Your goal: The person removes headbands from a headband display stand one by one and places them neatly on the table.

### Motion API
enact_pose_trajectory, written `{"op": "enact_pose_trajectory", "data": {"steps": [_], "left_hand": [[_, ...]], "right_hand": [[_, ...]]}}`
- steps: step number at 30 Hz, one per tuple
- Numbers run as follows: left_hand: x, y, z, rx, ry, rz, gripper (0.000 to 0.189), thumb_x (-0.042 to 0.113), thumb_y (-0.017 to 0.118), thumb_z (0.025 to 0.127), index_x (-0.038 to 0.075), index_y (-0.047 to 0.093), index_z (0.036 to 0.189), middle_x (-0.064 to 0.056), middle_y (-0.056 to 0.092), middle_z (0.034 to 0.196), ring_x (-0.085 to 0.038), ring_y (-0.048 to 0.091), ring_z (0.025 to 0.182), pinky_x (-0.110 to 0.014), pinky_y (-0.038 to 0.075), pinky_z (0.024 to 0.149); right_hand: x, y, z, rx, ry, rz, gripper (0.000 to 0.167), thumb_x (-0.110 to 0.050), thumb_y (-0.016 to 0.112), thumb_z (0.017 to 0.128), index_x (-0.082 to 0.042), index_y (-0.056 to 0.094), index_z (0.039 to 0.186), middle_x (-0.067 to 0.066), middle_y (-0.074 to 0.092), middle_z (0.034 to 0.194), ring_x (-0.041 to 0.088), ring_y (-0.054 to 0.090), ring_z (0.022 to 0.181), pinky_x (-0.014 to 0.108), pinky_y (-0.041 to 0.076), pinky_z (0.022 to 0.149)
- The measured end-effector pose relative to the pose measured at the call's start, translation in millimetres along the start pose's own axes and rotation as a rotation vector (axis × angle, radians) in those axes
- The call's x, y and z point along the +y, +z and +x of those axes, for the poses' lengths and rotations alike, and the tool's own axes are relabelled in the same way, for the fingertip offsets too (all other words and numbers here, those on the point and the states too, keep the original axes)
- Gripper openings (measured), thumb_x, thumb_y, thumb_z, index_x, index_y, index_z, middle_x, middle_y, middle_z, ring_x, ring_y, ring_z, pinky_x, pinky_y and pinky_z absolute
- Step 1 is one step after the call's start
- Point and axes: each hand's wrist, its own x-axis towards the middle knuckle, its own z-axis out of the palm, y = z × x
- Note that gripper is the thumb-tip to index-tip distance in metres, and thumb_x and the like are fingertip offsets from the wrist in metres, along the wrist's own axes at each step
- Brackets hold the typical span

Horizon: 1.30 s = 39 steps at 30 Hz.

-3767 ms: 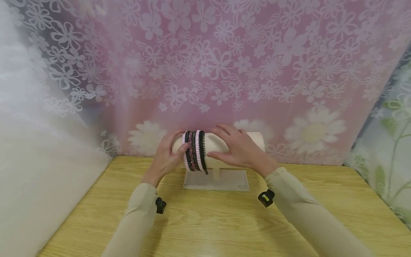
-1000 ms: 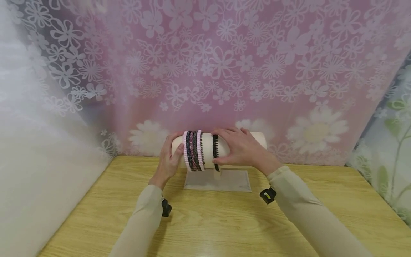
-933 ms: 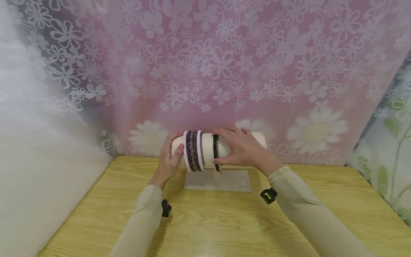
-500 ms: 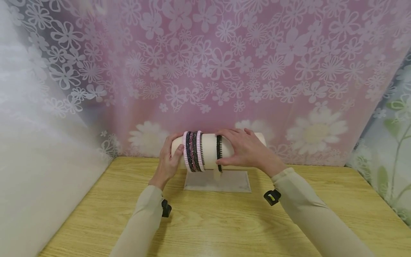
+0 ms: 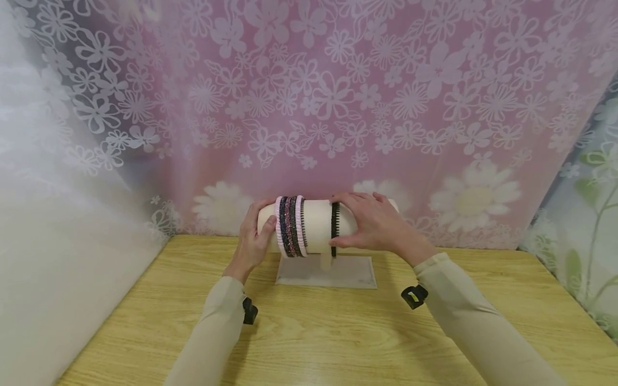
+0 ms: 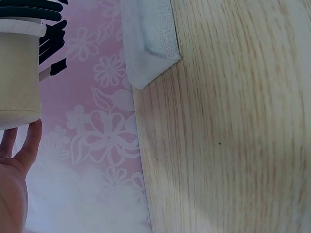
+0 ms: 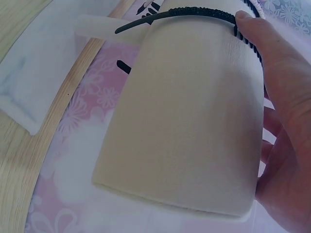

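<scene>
A cream padded roll (image 5: 317,225) on a T-shaped stand carries several headbands. Toward its left end a row of pink and dark glittery headbands (image 5: 291,227) sits side by side. My right hand (image 5: 374,222) holds a black toothed headband (image 5: 335,229) between thumb and fingers, apart from that row. In the right wrist view my thumb lies against the black headband (image 7: 194,13), whose tip hangs below the roll. My left hand (image 5: 254,233) grips the roll's left end, thumb in front beside the outermost pink headband. The left wrist view shows its fingers under the roll's end (image 6: 19,82).
The stand's pale flat base (image 5: 325,272) rests on a wood-grain table (image 5: 318,332). A pink flowered curtain (image 5: 309,107) hangs close behind the roll, and a whitish sheet (image 5: 58,225) borders the left side.
My right hand has taken the black headband from beside the row and slid it rightward along the roll. The left hand settled on the roll's end and has since stayed still.
</scene>
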Motion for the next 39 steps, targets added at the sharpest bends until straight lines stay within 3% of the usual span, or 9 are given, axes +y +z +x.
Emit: {"op": "enact_pose_trajectory", "data": {"steps": [5, 26, 37, 39], "left_hand": [[9.6, -1.8, 0.7, 0.002, 0.000, -0.001, 0.042, 0.020, 0.053, 0.100, 0.003, 0.054, 0.138, -0.021, 0.059, 0.134, -0.034, 0.059, 0.110, -0.047, 0.050, 0.090], [10.5, -2.1, 1.6, -0.005, -0.007, -0.011, 0.042, 0.015, 0.052, 0.099, 0.002, 0.054, 0.139, -0.024, 0.058, 0.133, -0.039, 0.058, 0.108, -0.050, 0.049, 0.090], [8.4, -2.3, 1.9, -0.005, -0.012, -0.024, 0.041, 0.013, 0.053, 0.099, 0.002, 0.054, 0.139, -0.022, 0.058, 0.136, -0.036, 0.059, 0.110, -0.047, 0.049, 0.090], [-3.6, -0.1, 1.7, -0.004, -0.012, -0.023, 0.042, 0.013, 0.054, 0.099, 0.004, 0.054, 0.140, -0.021, 0.058, 0.137, -0.035, 0.059, 0.111, -0.047, 0.049, 0.091]], "right_hand": [[3, -1, -1.4, -0.001, 0.003, -0.005, 0.084, -0.066, 0.079, 0.077, -0.026, 0.048, 0.144, 0.003, 0.054, 0.153, 0.030, 0.053, 0.139, 0.073, 0.033, 0.110], [11, -5, -9.7, -0.004, 0.027, 0.007, 0.087, -0.062, 0.081, 0.076, -0.022, 0.047, 0.146, 0.010, 0.061, 0.145, 0.033, 0.058, 0.134, 0.071, 0.033, 0.112], [15, -5, -13.7, -0.009, 0.052, 0.018, 0.090, -0.062, 0.082, 0.076, -0.021, 0.047, 0.148, 0.009, 0.056, 0.151, 0.032, 0.056, 0.136, 0.070, 0.031, 0.115], [16, -6, -14.8, -0.005, 0.056, 0.022, 0.090, -0.061, 0.083, 0.076, -0.020, 0.047, 0.148, 0.009, 0.057, 0.151, 0.032, 0.056, 0.136, 0.070, 0.030, 0.115]]}}
